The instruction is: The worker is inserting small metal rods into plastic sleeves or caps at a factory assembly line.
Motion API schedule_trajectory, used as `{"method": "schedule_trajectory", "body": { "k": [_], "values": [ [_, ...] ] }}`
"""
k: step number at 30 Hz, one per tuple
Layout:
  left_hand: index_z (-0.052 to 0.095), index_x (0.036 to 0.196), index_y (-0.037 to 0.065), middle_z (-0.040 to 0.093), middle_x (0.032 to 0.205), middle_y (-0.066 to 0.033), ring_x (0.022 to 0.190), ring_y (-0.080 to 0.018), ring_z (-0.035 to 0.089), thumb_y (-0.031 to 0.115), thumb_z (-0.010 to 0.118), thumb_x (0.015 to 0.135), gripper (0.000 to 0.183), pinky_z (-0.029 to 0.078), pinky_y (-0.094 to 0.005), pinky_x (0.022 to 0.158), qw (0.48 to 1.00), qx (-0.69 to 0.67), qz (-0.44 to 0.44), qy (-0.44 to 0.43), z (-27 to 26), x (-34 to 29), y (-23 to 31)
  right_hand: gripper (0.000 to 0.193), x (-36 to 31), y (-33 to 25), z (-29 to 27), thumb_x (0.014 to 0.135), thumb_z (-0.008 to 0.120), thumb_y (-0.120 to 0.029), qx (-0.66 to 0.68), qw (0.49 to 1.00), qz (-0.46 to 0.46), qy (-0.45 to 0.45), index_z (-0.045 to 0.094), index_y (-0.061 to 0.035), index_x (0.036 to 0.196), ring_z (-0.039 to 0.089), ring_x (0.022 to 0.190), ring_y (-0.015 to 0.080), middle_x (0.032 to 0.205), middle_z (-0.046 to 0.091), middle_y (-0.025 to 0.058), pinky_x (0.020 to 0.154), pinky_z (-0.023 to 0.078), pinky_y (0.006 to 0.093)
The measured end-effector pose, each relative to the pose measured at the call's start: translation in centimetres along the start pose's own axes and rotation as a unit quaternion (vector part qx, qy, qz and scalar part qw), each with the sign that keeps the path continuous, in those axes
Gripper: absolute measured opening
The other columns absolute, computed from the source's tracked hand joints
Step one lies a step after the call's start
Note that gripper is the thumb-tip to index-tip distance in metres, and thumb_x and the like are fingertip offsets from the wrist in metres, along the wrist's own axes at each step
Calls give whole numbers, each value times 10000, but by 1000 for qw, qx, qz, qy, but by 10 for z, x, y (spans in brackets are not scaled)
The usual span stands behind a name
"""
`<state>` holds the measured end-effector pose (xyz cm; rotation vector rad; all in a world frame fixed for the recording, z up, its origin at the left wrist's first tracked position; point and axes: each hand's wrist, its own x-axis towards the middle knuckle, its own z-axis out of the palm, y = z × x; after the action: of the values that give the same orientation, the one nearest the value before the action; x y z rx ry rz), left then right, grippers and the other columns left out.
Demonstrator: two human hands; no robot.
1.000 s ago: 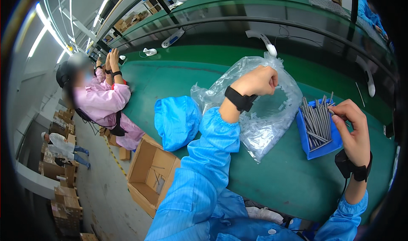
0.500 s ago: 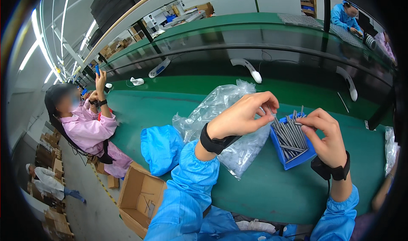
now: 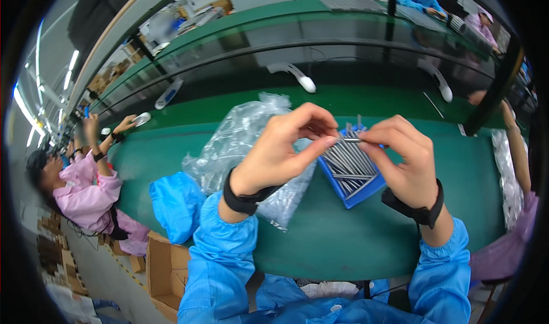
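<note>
Over a blue tray of grey metal rods, my two hands meet at fingertip height. A single short metal rod lies level between them. My right hand pinches its right end between thumb and fingers. Thumb and forefinger of my left hand are pressed together at the rod's other end. Whatever sits in that left pinch is too small to make out. Below and beside my left hand spreads a clear plastic bag with pale contents.
Left of the bag lies a bundle of blue fabric. A cardboard box stands below the table edge. White curved handles line the far side. Co-workers in pink sit left and right; silvery plastic lies at right.
My hands have come together, and the rod now spans between them above the tray. The view has shifted right. The co-worker at left has reached toward a white object; another's arm appears at right.
</note>
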<state>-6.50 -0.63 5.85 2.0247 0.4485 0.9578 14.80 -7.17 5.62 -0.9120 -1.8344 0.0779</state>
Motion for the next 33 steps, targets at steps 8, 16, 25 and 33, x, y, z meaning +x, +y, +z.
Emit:
{"method": "schedule_trajectory", "body": {
  "k": [8,16,25,33],
  "values": [
    [538,1062,-39,611,980,-110,938,-173,627,-77,609,858,220,535,-312,828,999,-32,-16,23,8,1,-3,141,-3,7,-1,721,723,9,-44,999,-30,9,666,2,851,580,702,248,777,605,92,611,475,345],
    [534,1042,-32,620,969,-112,938,-179,636,-68,631,852,216,526,-300,833,999,-9,5,38,10,0,-4,140,-6,10,6,716,716,12,-43,998,-34,4,660,3,844,575,709,250,770,591,89,611,472,343],
    [549,1046,-41,627,964,-112,925,-183,649,-70,651,836,235,532,-288,818,998,49,16,41,12,4,-1,149,-6,12,6,715,719,3,-65,997,-36,2,662,-3,853,570,703,245,767,586,82,615,474,341],
    [576,1013,-53,642,945,-124,897,-183,658,-64,658,829,202,536,-284,808,991,120,29,51,19,5,-5,157,-10,18,9,723,714,1,-88,995,-38,-13,662,-7,871,566,720,239,784,582,76,632,480,337]
  ]
}}
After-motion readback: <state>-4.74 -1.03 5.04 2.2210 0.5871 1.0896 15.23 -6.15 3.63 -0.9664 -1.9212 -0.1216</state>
